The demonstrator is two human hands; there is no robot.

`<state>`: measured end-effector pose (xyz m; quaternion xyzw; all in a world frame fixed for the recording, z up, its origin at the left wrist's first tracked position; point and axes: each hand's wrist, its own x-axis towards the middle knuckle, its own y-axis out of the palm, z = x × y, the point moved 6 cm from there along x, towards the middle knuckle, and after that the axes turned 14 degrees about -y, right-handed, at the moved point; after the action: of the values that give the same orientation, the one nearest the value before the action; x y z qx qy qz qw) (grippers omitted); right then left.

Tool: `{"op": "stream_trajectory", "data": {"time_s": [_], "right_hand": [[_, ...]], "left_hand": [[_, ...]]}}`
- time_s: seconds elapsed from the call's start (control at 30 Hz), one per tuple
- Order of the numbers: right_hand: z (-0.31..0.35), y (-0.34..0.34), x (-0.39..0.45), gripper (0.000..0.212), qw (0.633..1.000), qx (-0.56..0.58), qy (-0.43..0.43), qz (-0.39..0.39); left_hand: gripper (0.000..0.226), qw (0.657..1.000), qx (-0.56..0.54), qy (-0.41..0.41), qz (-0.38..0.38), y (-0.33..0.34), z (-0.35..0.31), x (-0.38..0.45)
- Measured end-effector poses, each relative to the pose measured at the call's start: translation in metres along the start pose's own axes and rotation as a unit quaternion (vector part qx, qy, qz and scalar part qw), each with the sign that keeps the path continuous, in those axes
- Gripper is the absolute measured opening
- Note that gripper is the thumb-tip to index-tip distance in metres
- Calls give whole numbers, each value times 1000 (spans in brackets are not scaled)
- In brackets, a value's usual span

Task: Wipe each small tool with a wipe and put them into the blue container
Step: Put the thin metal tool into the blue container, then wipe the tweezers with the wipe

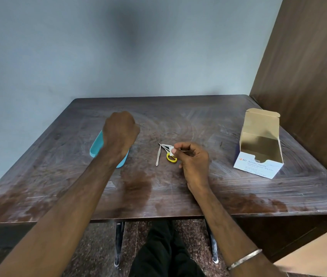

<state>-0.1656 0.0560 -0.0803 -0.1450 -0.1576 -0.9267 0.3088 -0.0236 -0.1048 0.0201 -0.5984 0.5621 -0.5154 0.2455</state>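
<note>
The blue container (95, 149) lies left of the table's middle, mostly covered by my left hand (120, 132). That hand hovers over it with its back toward me, and its fingers point down out of sight. My right hand (193, 161) pinches a small white wipe (171, 151) between thumb and fingertips, and a thin metal piece shows just by the fingers. Under the wipe lie small scissors with a yellow handle (171, 159). Metal tweezers (158, 155) lie just to their left.
An open white box of alcohol swabs (258, 164) stands at the table's right, near a brown wooden wall (308, 86). The dark wooden table (178, 116) meets a grey wall at the back. My legs and the table's frame show below the front edge.
</note>
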Motion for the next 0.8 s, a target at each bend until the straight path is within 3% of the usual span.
{"op": "stream_trajectory", "data": {"time_s": [0.2, 0.37, 0.67, 0.8], "right_hand": [[-2, -1, 0, 21, 1000, 5, 12, -12], [-1, 1, 0, 20, 1000, 13, 17, -6], [-5, 0, 1, 21, 1000, 12, 14, -5], [-5, 0, 2, 31, 999, 30, 7, -9]], "left_hand": [[16, 994, 3, 19, 105, 28, -25, -24], [37, 980, 7, 26, 195, 57, -32, -43], [16, 978, 26, 9, 206, 65, -28, -49], [24, 979, -12, -11, 205, 65, -21, -46]]}}
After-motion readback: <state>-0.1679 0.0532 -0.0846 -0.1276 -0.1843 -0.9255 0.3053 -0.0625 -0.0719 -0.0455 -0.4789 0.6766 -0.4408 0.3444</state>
